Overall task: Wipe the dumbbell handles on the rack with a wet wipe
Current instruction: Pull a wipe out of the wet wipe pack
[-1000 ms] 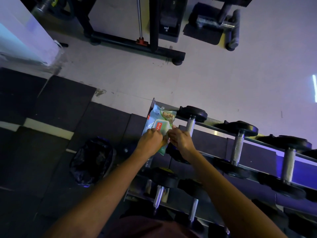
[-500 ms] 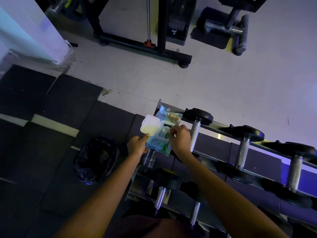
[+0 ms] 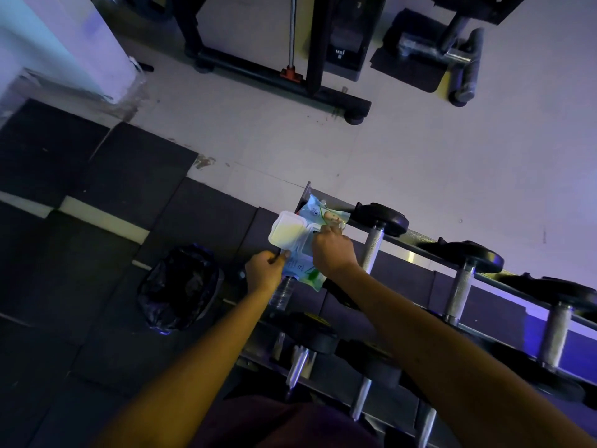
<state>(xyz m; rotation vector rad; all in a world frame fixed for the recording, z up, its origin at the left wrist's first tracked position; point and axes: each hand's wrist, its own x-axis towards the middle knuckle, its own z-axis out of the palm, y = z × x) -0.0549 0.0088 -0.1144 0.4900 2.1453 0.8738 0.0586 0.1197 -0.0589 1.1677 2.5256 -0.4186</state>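
Wet-wipe pack (image 3: 305, 274) lies at left end of dumbbell rack (image 3: 416, 255) top tier, white flip lid (image 3: 287, 232) open. Left hand (image 3: 265, 270) pinches pack's near-left edge, fingers curled. Right hand (image 3: 332, 252) over pack opening, fingers bunched narrow; cannot tell what they hold. Nearest dumbbell handle (image 3: 373, 250) just beside right hand. Black bin bag (image 3: 181, 289) on floor mat, left.

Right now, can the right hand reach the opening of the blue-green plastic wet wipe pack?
Probably yes: the white flip lid of the blue-green wet wipe pack lies open to the left, the right hand is over the opening, and the left hand pinches its near edge.
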